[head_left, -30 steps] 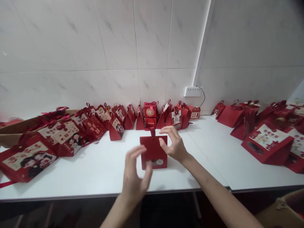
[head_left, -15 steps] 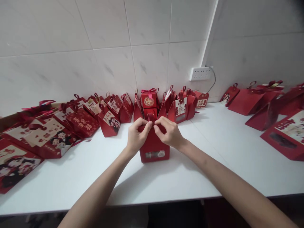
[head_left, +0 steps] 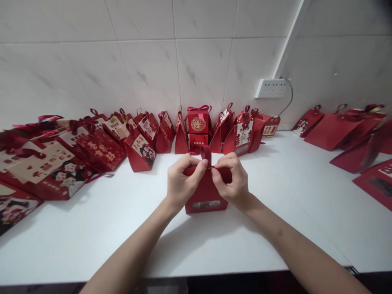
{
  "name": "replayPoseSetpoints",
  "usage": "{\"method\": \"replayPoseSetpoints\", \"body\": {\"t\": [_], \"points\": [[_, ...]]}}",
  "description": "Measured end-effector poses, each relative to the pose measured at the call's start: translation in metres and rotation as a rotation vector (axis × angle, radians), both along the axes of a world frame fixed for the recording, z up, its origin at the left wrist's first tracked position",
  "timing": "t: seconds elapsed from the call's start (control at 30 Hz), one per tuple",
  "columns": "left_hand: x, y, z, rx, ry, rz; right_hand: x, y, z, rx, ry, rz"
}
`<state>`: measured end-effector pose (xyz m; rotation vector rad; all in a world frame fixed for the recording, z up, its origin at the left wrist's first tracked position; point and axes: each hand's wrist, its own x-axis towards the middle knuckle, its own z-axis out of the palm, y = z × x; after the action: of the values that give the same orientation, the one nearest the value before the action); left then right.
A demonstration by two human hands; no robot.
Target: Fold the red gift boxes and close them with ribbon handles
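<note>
A red paper gift box [head_left: 206, 195] stands upright on the white table in front of me, with a small clear window low on its front. From its top rises a dark red ribbon loop [head_left: 206, 154]. My left hand [head_left: 184, 177] is closed, pinching the box's top edge at the left of the loop. On the other side my right hand [head_left: 233, 177] is closed too, thumb and finger pinched at the top edge. A thin gold strip [head_left: 210, 167] shows between the fingertips at the loop's base; its ends are hidden.
Several finished-looking red gift boxes with ribbon loops line the left side [head_left: 101, 149] and the right side [head_left: 333, 130]. Behind mine, two small boxes are stacked [head_left: 198, 124] among others. A white power strip [head_left: 271, 88] with a cable is on the tiled wall.
The view has shifted, tilting slightly down and to the left. Both hands stay at the box's top; the right fingertips have moved a little away from the left ones, and the loop shows more clearly.
</note>
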<state>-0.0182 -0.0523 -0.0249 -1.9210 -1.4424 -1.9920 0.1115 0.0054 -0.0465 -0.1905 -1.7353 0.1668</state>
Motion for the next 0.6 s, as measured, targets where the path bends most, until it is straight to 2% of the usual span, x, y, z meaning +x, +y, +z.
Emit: {"method": "replayPoseSetpoints", "body": {"t": [0.23,0.47,0.6], "points": [[0.0024,-0.0038,-0.0012,0.011,0.011,0.039,0.0013,0.0008,-0.0035,0.149,-0.066,-0.114],[-0.0012,-0.0012,-0.0008,-0.034,0.021,0.022,-0.0003,-0.0025,-0.0015,0.103,-0.073,-0.124],[-0.0028,-0.0007,-0.0016,-0.043,0.03,0.004,-0.0011,-0.0013,-0.0031,0.033,-0.025,-0.079]]}}
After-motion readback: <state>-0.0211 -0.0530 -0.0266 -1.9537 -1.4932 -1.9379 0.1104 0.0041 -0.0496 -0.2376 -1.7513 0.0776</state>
